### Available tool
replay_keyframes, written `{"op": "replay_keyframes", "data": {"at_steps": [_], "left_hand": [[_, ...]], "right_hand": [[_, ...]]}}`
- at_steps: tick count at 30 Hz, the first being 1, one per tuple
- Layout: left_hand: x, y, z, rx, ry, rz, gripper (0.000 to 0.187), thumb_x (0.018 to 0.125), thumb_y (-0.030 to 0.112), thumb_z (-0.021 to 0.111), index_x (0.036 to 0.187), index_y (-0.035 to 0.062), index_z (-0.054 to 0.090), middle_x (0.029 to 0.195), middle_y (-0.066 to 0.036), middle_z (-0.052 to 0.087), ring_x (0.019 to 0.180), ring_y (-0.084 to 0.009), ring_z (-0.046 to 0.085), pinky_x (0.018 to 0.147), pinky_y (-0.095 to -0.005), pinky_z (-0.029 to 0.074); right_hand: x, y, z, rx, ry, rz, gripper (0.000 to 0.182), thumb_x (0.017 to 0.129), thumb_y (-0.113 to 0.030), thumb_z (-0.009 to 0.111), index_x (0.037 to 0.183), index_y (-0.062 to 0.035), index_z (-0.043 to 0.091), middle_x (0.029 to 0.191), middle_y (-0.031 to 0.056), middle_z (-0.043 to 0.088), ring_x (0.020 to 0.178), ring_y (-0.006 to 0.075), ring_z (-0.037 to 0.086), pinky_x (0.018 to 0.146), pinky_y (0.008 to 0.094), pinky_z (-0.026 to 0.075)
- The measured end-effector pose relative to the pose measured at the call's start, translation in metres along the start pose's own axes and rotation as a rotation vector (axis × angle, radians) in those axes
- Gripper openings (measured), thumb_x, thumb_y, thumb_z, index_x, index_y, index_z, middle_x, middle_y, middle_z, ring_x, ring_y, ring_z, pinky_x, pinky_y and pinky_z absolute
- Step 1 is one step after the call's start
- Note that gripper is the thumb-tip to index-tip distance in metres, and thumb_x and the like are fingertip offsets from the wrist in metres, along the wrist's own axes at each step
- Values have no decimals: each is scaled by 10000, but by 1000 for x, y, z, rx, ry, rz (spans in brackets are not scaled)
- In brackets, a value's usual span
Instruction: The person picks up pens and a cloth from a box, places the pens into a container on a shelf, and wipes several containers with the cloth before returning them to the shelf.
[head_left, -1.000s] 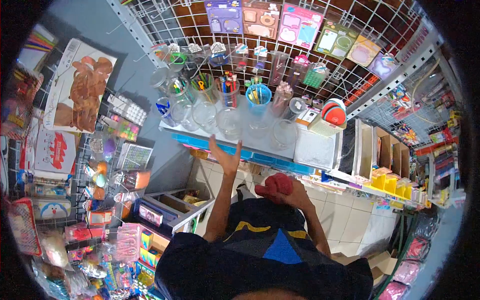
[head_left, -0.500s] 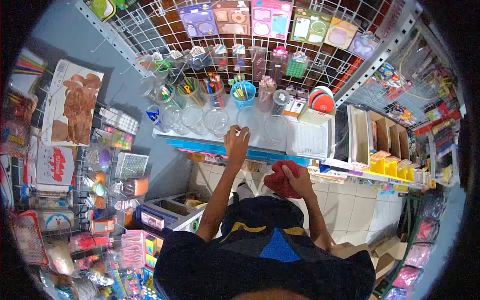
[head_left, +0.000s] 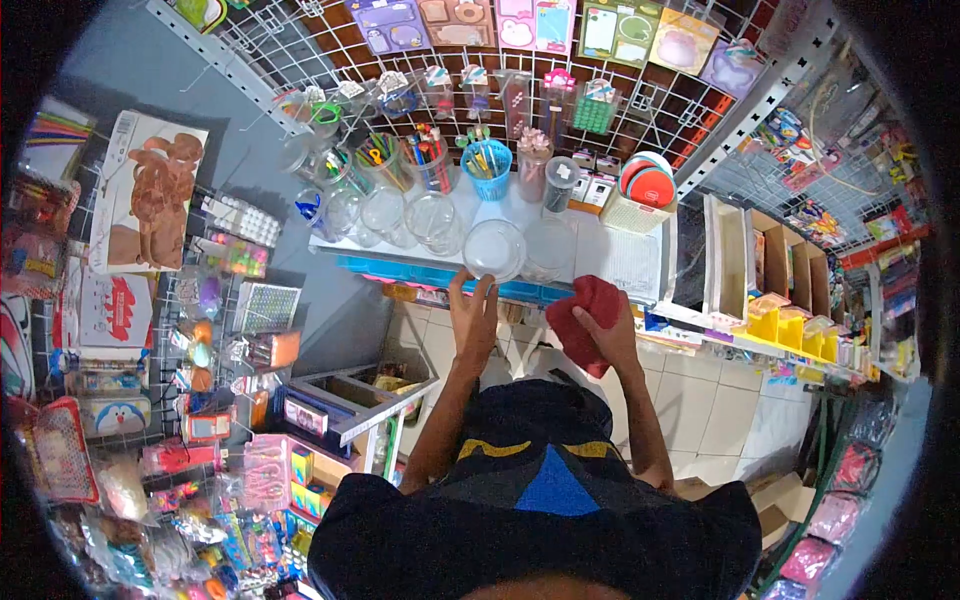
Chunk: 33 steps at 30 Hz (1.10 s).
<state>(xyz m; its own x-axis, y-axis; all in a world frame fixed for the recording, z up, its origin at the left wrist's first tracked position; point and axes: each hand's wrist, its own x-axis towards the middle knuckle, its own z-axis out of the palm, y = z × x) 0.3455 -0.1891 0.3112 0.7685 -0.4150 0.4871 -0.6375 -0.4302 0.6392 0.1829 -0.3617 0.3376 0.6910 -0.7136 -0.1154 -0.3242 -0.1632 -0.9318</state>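
Note:
My left hand (head_left: 474, 318) has its thumb and fingers on the near rim of a clear plastic jar (head_left: 494, 250) at the front edge of the white shelf (head_left: 600, 240). The jar's round face tips toward me. A crumpled red cloth (head_left: 583, 318) is bunched in my right hand (head_left: 616, 340), held just in front of the shelf edge. To the jar's right stands another clear jar (head_left: 549, 248). On its left is a further clear jar (head_left: 433, 222), one of several in a row.
Behind the jars stand a blue basket cup (head_left: 486, 170) of pens and a container of round red items (head_left: 650, 186). Yellow bins (head_left: 790, 330) line the right side. Packaged goods hang on the left wall, including a brown cutout sheet (head_left: 150, 200). A drawer unit (head_left: 350, 400) stands lower left.
My left hand has drawn back toward me, and the jar at its fingertips has come nearer and tipped. My right hand with the red cloth has moved slightly right. The view has shifted a little.

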Motion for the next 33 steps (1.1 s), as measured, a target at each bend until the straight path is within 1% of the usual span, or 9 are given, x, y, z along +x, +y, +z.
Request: {"op": "replay_keyframes", "data": {"at_steps": [7, 11, 18, 20, 21, 24, 30, 32, 33], "left_hand": [[-4, 34, -46, 36, -26, 83, 302, 766, 0, 693, 1053, 66, 625, 1226, -226, 452, 1060, -354, 504, 861, -426, 458], [-4, 53, -66, -33, -147, 85, 348, 733, 74, 741, 1048, 34, 600, 1257, -221, 449, 1079, -371, 494, 896, -433, 442], [5, 64, -107, -3, -136, 535, 790, 548, 204, 887, 1218, 141, 472, 1260, -196, 440, 1190, -401, 426, 971, -503, 380], [2, 64, -120, -151, -69, 268, 1097, 499, 215, 912, 1422, 292, 323, 1295, -205, 434, 1213, -416, 432, 994, -518, 370], [1, 52, -127, -126, -87, 219, 1268, 467, 307, 923, 1470, 205, 153, 1387, -214, 363, 1276, -375, 387, 1032, -477, 353], [-10, 42, -129, -936, -239, -197, 1221, 451, 401, 912, 1421, 63, 252, 1404, -186, 343, 1268, -314, 402, 1051, -454, 317], [-32, 40, -162, -996, -150, -303, 1111, 559, 352, 832, 1437, 48, 223, 1330, -139, 414, 1205, -276, 446, 1017, -403, 354], [-42, 36, -177, -1074, -108, -353, 1092, 585, 369, 804, 1446, 57, 209, 1296, -131, 438, 1167, -266, 473, 980, -396, 388], [-48, 31, -183, -1112, -97, -379, 1082, 600, 377, 790, 1452, 62, 201, 1282, -129, 447, 1150, -262, 484, 956, -394, 408]], "right_hand": [[15, -8, -1, 203, 21, -12, 640, 745, -349, 774, 1201, -14, 475, 1112, 157, 594, 1032, 272, 586, 906, 376, 455], [16, -66, 1, -22, -96, -329, 516, 784, -302, 731, 1168, -25, 529, 1072, 143, 629, 994, 270, 619, 861, 354, 475], [10, -58, 11, 307, -352, 53, 352, 804, -247, 686, 1050, -5, 617, 947, 103, 670, 846, 191, 635, 776, 325, 508], [1, -55, 9, 532, -366, 220, 352, 803, -222, 682, 1076, -13, 610, 969, 84, 662, 859, 181, 632, 782, 327, 508], [-6, -54, 8, 644, -373, 305, 353, 802, -210, 680, 1088, -17, 606, 979, 75, 658, 866, 176, 630, 785, 328, 509], [-27, -46, 12, 722, -467, 331, 366, 816, -223, 677, 1116, -31, 595, 992, 63, 648, 885, 168, 622, 799, 321, 509], [-76, -75, 29, 242, -104, -25, 348, 903, -339, 595, 1089, -44, 611, 937, 60, 649, 834, 155, 611, 745, 305, 491], [-90, -73, 16, 500, -147, 24, 379, 963, -344, 473, 1101, -12, 596, 948, 104, 645, 849, 165, 604, 747, 317, 479], [-100, -79, 13, 301, -131, -204, 376, 958, -326, 483, 1099, 6, 590, 985, 132, 638, 849, 189, 608, 738, 322, 480]]}}
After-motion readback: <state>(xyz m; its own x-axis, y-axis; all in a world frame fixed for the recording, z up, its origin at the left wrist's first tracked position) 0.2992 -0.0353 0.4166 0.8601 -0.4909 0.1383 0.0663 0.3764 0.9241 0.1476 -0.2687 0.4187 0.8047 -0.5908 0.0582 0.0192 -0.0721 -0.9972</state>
